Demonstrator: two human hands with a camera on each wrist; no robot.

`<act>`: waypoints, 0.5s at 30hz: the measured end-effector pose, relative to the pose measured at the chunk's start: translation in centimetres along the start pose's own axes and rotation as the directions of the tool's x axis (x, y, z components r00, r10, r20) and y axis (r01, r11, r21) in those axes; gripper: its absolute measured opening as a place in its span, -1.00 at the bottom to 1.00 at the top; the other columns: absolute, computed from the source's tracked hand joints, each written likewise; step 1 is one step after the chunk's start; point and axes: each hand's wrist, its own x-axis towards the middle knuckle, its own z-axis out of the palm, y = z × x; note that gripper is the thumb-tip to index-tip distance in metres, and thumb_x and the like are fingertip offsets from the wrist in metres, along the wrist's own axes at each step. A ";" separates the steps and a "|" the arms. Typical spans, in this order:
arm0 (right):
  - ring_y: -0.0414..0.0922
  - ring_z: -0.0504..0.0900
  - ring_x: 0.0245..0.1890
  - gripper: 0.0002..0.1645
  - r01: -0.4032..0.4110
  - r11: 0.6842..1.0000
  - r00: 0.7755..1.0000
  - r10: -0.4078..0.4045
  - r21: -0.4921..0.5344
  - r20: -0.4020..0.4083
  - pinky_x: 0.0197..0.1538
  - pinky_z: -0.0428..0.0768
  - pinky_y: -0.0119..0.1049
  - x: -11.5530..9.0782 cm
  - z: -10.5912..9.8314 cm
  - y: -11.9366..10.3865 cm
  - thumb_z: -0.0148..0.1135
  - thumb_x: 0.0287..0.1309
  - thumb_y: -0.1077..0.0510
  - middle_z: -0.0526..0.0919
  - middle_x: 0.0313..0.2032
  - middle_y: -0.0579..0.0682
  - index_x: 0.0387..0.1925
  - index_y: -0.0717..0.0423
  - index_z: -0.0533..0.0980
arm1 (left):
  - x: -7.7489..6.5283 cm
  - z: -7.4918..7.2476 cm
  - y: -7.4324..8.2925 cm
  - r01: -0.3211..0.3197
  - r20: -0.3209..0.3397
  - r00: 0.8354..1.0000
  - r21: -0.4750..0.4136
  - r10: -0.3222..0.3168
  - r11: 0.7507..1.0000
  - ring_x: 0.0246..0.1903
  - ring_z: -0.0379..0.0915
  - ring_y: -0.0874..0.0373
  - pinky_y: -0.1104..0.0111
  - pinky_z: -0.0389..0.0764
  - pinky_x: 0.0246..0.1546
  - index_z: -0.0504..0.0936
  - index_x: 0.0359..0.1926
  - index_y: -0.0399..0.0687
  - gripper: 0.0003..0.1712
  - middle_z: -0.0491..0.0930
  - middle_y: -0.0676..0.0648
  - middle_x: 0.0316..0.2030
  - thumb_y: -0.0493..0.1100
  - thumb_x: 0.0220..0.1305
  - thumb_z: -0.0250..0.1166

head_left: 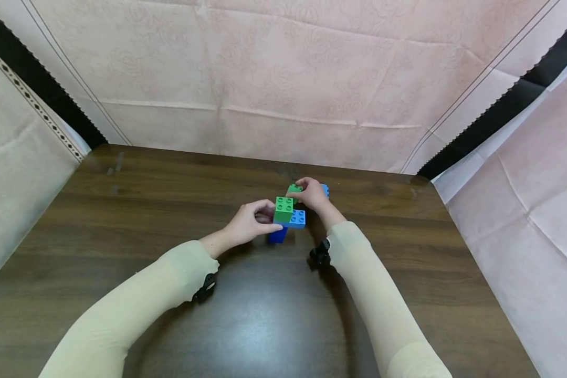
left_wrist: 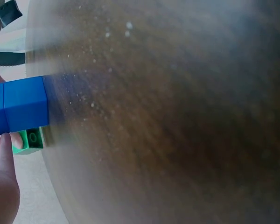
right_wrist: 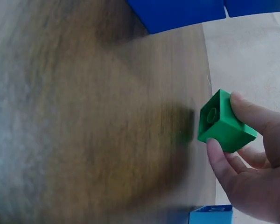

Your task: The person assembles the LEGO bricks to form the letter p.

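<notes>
At the centre of the head view, the person's left hand grips a green-topped toy-brick stack, its light-blue brick lying lengthwise left to right; just above and rightward, the right hand pinches a separate green brick, apart from the stack.

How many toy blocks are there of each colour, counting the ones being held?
Green: 2 (top green block of the stack in the left hand; loose green block in the right hand)
Blue: 3 (middle blue block and bottom blue block of that stack; partly hidden blue block near the right hand)
Total: 5 blocks
</notes>
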 end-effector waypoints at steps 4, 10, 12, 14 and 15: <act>-0.04 0.50 -0.15 -0.42 0.026 1.000 0.999 -0.026 0.007 -0.019 -0.02 0.55 -0.20 -0.2 -0.2 0.1 0.34 0.07 0.06 0.55 -0.01 0.14 0.11 0.19 0.44 | 0.1 0.0 -0.1 0.002 0.002 1.000 0.011 -0.002 1.000 -0.06 0.52 -0.05 0.16 0.55 0.05 0.49 -0.05 -0.31 -0.63 0.56 -0.28 -0.11 -0.28 0.12 0.34; -0.05 0.49 -0.19 -0.48 0.068 0.993 0.997 -0.065 0.098 -0.031 -0.12 0.53 -0.29 -0.9 -0.8 -0.1 0.34 0.06 0.14 0.55 -0.09 0.15 0.07 0.18 0.44 | 1.1 0.3 -2.2 0.013 0.001 1.000 0.031 -0.013 0.999 -0.07 0.51 -0.02 0.18 0.55 0.05 0.48 -0.02 -0.28 -0.60 0.56 -0.26 -0.09 -0.26 0.12 0.35; -0.05 0.49 -0.17 -0.50 0.085 0.989 0.996 -0.081 0.125 -0.039 -0.14 0.52 -0.32 -1.2 -1.0 -0.1 0.34 0.06 0.16 0.55 -0.10 0.14 0.05 0.17 0.44 | 1.6 0.4 -3.2 0.017 -0.002 1.000 0.030 -0.017 0.999 -0.07 0.51 -0.01 0.17 0.55 0.06 0.48 -0.01 -0.25 -0.58 0.56 -0.24 -0.08 -0.24 0.11 0.36; -0.04 0.49 -0.15 -0.53 0.107 0.985 0.994 -0.100 0.139 -0.052 -0.15 0.51 -0.32 -1.5 -1.2 -0.1 0.34 0.06 0.16 0.55 -0.12 0.12 0.03 0.16 0.45 | 1.7 0.4 -3.4 0.014 -0.004 1.000 0.025 -0.014 1.000 -0.07 0.51 0.00 0.17 0.55 0.05 0.49 -0.02 -0.22 -0.57 0.56 -0.23 -0.09 -0.22 0.09 0.38; -0.04 0.49 -0.14 -0.54 0.117 0.983 0.992 -0.110 0.142 -0.059 -0.16 0.51 -0.32 -1.6 -1.3 -0.1 0.34 0.06 0.16 0.54 -0.13 0.11 0.01 0.15 0.45 | 1.7 0.4 -3.4 0.012 -0.005 1.000 0.023 -0.012 1.000 -0.08 0.51 0.01 0.18 0.55 0.05 0.49 -0.02 -0.21 -0.57 0.56 -0.22 -0.09 -0.21 0.09 0.38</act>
